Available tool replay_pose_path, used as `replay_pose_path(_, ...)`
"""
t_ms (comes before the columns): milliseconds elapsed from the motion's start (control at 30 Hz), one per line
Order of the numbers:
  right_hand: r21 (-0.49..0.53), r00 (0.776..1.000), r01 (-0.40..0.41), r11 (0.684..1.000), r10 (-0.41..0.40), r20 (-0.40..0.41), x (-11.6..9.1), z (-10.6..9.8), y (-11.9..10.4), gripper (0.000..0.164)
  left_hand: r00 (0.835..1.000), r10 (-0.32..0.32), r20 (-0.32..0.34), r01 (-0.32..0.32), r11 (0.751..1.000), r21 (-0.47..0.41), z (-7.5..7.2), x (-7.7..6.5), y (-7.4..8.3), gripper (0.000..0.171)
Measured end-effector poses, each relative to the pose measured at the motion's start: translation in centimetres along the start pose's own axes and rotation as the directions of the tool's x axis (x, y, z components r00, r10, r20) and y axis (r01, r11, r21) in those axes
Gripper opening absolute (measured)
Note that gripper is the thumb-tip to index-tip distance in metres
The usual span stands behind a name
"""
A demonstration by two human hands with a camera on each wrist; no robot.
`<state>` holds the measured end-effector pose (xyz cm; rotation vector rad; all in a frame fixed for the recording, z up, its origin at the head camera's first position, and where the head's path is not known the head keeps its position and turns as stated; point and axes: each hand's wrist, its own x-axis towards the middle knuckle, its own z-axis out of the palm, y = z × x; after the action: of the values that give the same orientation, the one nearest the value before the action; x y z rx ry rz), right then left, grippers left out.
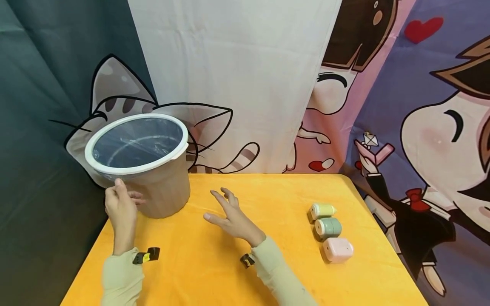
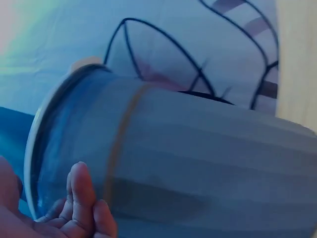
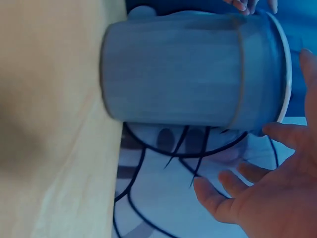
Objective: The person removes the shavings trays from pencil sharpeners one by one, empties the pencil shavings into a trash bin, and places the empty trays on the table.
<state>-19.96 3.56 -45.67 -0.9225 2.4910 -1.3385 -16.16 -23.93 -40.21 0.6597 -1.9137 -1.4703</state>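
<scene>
A tall grey-beige bin (image 1: 164, 193) with a white rim ring (image 1: 92, 163) stands at the table's far left corner. Clear plastic bag (image 1: 141, 140) lines its mouth and hangs a little below the rim. At the bin's near left side, my left hand (image 1: 121, 208) pinches the bag's edge just under the rim; the exact contact is partly hidden. In the left wrist view its fingers (image 2: 82, 191) curl in front of the bin wall. My right hand (image 1: 235, 219) hovers over the table, right of the bin, fingers spread and holding nothing.
A yellow cloth (image 1: 268, 191) covers the table. Toward the right lie a small yellow piece with a pointed tip (image 1: 323, 210), a green rounded one (image 1: 328, 228) and a pink one (image 1: 338, 249). Printed cartoon curtains (image 1: 237, 63) hang close behind the table.
</scene>
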Motion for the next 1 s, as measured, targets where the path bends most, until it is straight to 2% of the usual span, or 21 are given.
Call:
replay_pose_path(133,0.021,1.0,0.026,0.999,-0.026,-0.002,0.7,-0.3,-1.1,0.066,0.999,-0.026,0.018,0.028,0.992,-0.123,-0.1,0.8,1.4,0.035)
replay_pose_path(200,0.034,0.999,0.039,0.999,-0.039,-0.015,1.0,-0.3,-1.3,0.062,0.999,-0.031,0.044,0.041,0.974,-0.223,0.0,1.1,1.9,0.033)
replay_pose_path(333,0.08,0.998,0.064,0.995,-0.061,-0.033,1.5,-0.3,-1.6,0.056,0.995,-0.054,0.083,0.084,0.911,-0.404,0.1,1.6,2.3,0.032)
replay_pose_path(400,0.102,0.997,0.072,0.992,-0.069,-0.034,1.7,-0.3,-1.7,0.053,0.994,-0.072,0.088,0.106,0.865,-0.491,0.1,1.8,2.4,0.031)
replay_pose_path(500,0.144,0.995,0.091,0.985,-0.084,-0.055,2.2,-0.2,-2.1,0.047,0.995,-0.068,0.075,0.099,0.812,-0.575,0.2,2.1,2.4,0.03)
replay_pose_path(567,0.17,0.994,0.096,0.981,-0.084,-0.076,2.5,-0.1,-2.3,0.043,0.996,-0.062,0.066,0.09,0.766,-0.636,0.2,2.2,2.3,0.03)
replay_pose_path(667,0.204,0.99,0.111,0.973,-0.09,-0.11,3.1,0.1,-2.8,0.038,0.996,-0.06,0.064,0.088,0.702,-0.706,0.3,2.5,2.2,0.03)
replay_pose_path(767,0.219,0.987,0.13,0.967,-0.104,-0.126,3.7,0.4,-3.2,0.036,0.991,-0.075,0.111,0.132,0.648,-0.75,0.1,2.7,2.3,0.032)
replay_pose_path(867,0.21,0.981,0.158,0.965,-0.13,-0.141,4.5,0.7,-3.7,0.035,0.981,-0.082,0.177,0.189,0.621,-0.761,-0.1,2.9,2.5,0.035)
replay_pose_path(1000,0.2,0.975,0.185,0.962,-0.154,-0.16,5.2,1.0,-4.4,0.031,0.965,-0.074,0.251,0.243,0.609,-0.755,-0.4,2.6,2.8,0.035)
